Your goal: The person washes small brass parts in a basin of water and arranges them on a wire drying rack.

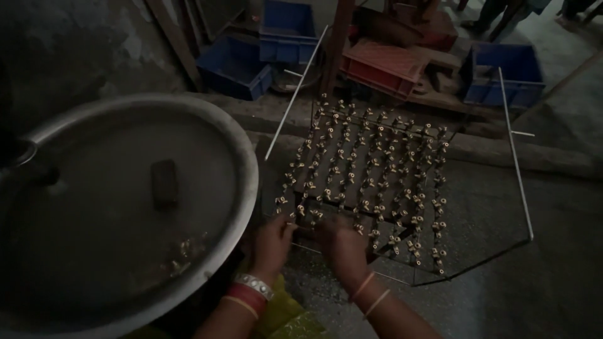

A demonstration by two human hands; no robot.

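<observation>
A wire rack (402,276) lies tilted on the floor in front of me, its pins loaded with several small brass fittings (370,166) in rows. My left hand (271,245) rests at the rack's near left corner, fingers curled by the nearest fittings. My right hand (342,246) sits beside it on the near edge, fingers bent over the front row. Dim light and blur hide whether either hand grips a fitting. Bangles circle both wrists.
A large round metal pan (207,276) fills the left, holding a dark block (164,183) and a few loose brass pieces (181,251). Blue crates (235,66) and a red crate (383,66) stand behind. Long metal rods (516,157) flank the rack.
</observation>
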